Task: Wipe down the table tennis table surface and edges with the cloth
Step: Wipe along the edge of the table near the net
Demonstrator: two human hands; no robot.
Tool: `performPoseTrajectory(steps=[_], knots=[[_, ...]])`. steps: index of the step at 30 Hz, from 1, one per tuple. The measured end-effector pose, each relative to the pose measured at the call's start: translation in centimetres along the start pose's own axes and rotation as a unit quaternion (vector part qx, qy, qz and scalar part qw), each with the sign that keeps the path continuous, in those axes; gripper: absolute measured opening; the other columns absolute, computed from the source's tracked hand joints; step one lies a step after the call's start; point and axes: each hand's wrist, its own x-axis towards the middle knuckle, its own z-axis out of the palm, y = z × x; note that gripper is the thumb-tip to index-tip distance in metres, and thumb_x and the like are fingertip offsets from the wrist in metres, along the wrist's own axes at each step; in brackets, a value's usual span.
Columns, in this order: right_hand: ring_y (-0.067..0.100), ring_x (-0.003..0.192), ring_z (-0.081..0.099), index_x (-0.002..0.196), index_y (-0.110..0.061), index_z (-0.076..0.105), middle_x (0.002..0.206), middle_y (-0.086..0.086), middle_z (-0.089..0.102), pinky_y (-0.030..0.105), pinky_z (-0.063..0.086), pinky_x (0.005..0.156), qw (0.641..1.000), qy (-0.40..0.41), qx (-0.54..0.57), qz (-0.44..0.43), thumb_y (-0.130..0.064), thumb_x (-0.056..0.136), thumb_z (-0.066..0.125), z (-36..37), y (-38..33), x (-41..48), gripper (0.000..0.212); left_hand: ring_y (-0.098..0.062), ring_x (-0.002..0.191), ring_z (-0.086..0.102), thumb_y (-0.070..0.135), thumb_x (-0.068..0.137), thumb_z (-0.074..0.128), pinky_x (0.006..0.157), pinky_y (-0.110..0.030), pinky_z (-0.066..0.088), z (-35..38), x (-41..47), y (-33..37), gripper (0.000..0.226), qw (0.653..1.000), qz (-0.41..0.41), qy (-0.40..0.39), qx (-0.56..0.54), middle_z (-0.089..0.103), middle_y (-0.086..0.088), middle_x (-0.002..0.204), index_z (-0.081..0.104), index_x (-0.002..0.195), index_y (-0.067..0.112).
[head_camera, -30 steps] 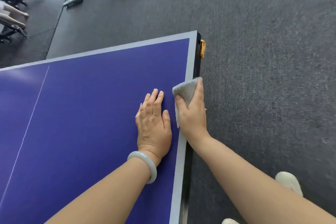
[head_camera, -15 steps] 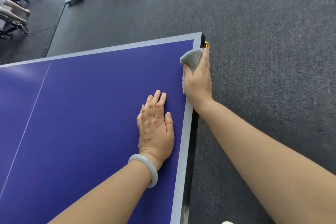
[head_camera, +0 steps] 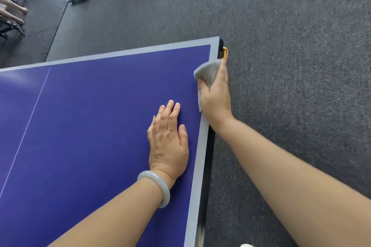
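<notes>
Cloth (head_camera: 207, 72), grey and bunched into a wedge, lies over the right edge of the desk (head_camera: 90, 126), near the far right corner, and covers part of the pale border strip (head_camera: 197, 166) that frames the blue top. The right grip (head_camera: 215, 96) holds it, thumb pressing it onto the top face while the fingers run along the outer side of the rim. How far the cloth wraps down that side is hidden by the hand. The left grip (head_camera: 168, 140) holds nothing. It lies flat with straight fingers, palm down on the blue surface just inside the right edge, and a pale bangle (head_camera: 158, 186) sits on its wrist. It looks like a brace for the reach. The step in hand appears to be the wipe of the right edge, close to its far end, with only a short stretch of border left before the corner. Just past the fingertips an orange fitting (head_camera: 225, 53) sticks out from the side of the desk, touching or nearly touching the cloth. The next move probably calls for easing the cloth over or round that fitting without snagging, then carrying it to the corner and turning it onto the far edge. That edge runs away to the left and looks hard to reach from this stance, so the left grip would likely have to lift and be set down again farther along. The blue field around the white centre line (head_camera: 26, 132) gives no sign of whether it has been wiped.
</notes>
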Motion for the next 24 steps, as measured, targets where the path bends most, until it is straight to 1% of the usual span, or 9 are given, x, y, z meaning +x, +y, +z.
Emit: performPoseTrajectory(steps=[3, 5, 9, 13, 15, 17, 19, 21, 24], knots=[[0.021, 0.153, 0.004, 0.157, -0.006, 0.003, 0.165, 0.01, 0.008, 0.041, 0.008, 0.123, 1.0, 0.005, -0.021, 0.018, -0.021, 0.101, 0.051, -0.4, -1.4, 5.7, 0.075, -0.012, 0.15, 0.013, 0.03, 0.097, 0.028, 0.12, -0.039, 0.015, 0.0, 0.0, 0.0, 0.056, 1.0, 0.002, -0.003, 0.003, 0.022, 0.01, 0.161, 0.03, 0.153, 0.024], [0.021, 0.153, 0.005, 0.157, -0.007, 0.005, 0.165, 0.009, 0.01, 0.041, 0.008, 0.123, 0.999, 0.015, -0.01, 0.031, -0.022, 0.101, 0.052, -0.4, -1.6, 7.1, 0.075, -0.012, 0.15, 0.013, 0.03, 0.097, 0.027, 0.12, -0.039, 0.015, 0.0, 0.0, -0.1, 0.056, 1.0, 0.002, -0.001, 0.002, 0.022, 0.01, 0.161, 0.03, 0.152, 0.024], [0.017, 0.153, 0.008, 0.158, -0.01, 0.005, 0.166, 0.006, 0.01, 0.04, 0.01, 0.123, 0.999, 0.025, 0.01, 0.021, -0.021, 0.099, 0.055, 0.3, -0.8, 1.8, 0.078, -0.012, 0.15, 0.013, 0.036, 0.095, 0.021, 0.121, -0.039, 0.015, 0.0, -0.1, -0.1, 0.059, 1.0, 0.008, 0.01, 0.005, 0.023, 0.01, 0.16, 0.031, 0.152, 0.024], [0.013, 0.152, 0.005, 0.158, -0.012, 0.001, 0.166, 0.004, 0.005, 0.035, 0.011, 0.124, 0.999, 0.003, 0.013, 0.042, -0.031, 0.1, 0.054, 0.5, 1.3, -6.2, 0.081, -0.011, 0.15, 0.012, 0.038, 0.095, 0.019, 0.122, -0.039, 0.012, 0.1, 0.0, -0.2, 0.06, 1.0, 0.013, 0.006, 0.005, 0.022, 0.009, 0.161, 0.029, 0.152, 0.024], [0.016, 0.153, 0.005, 0.157, -0.008, 0.001, 0.166, 0.007, 0.005, 0.034, 0.01, 0.124, 0.997, -0.015, 0.018, 0.068, -0.034, 0.099, 0.054, 0.3, 1.3, -5.6, 0.083, -0.011, 0.15, 0.012, 0.038, 0.095, 0.02, 0.121, -0.038, 0.012, 0.1, 0.0, -0.2, 0.06, 1.0, 0.014, 0.007, 0.005, 0.022, 0.009, 0.161, 0.03, 0.152, 0.024], [0.024, 0.151, 0.014, 0.156, -0.002, 0.006, 0.164, 0.014, 0.014, 0.038, 0.016, 0.123, 0.989, -0.023, 0.029, 0.143, -0.042, 0.098, 0.054, 0.3, 0.5, -1.9, 0.085, -0.011, 0.15, 0.013, 0.036, 0.095, 0.021, 0.121, -0.038, 0.013, 0.0, 0.0, -0.1, 0.059, 1.0, 0.013, 0.009, 0.006, 0.023, 0.01, 0.161, 0.031, 0.152, 0.023], [0.032, 0.143, 0.034, 0.151, 0.001, 0.021, 0.154, 0.019, 0.033, 0.043, 0.031, 0.116, 0.974, -0.012, 0.058, 0.218, -0.051, 0.096, 0.052, 0.1, -0.5, 2.6, 0.082, -0.012, 0.149, 0.014, 0.034, 0.096, 0.023, 0.12, -0.038, 0.014, 0.0, 0.0, -0.2, 0.057, 1.0, 0.012, 0.008, 0.006, 0.023, 0.01, 0.16, 0.031, 0.152, 0.023], [0.034, 0.134, 0.044, 0.147, 0.0, 0.029, 0.146, 0.019, 0.043, 0.044, 0.038, 0.11, 0.972, 0.007, 0.06, 0.227, -0.056, 0.095, 0.051, 0.2, -1.0, 4.6, 0.079, -0.012, 0.149, 0.015, 0.031, 0.097, 0.026, 0.12, -0.039, 0.016, 0.0, 0.1, -0.1, 0.056, 1.0, 0.007, 0.007, 0.003, 0.024, 0.01, 0.16, 0.031, 0.152, 0.024], [0.035, 0.137, 0.039, 0.153, -0.003, 0.02, 0.15, 0.019, 0.036, 0.044, 0.033, 0.113, 0.98, 0.004, 0.038, 0.197, -0.057, 0.095, 0.05, 0.4, -0.2, 2.0, 0.085, -0.012, 0.149, 0.015, 0.029, 0.097, 0.029, 0.12, -0.041, 0.017, 0.0, 0.1, 0.0, 0.055, 1.0, 0.006, 0.008, 0.0, 0.024, 0.009, 0.16, 0.032, 0.152, 0.024]])
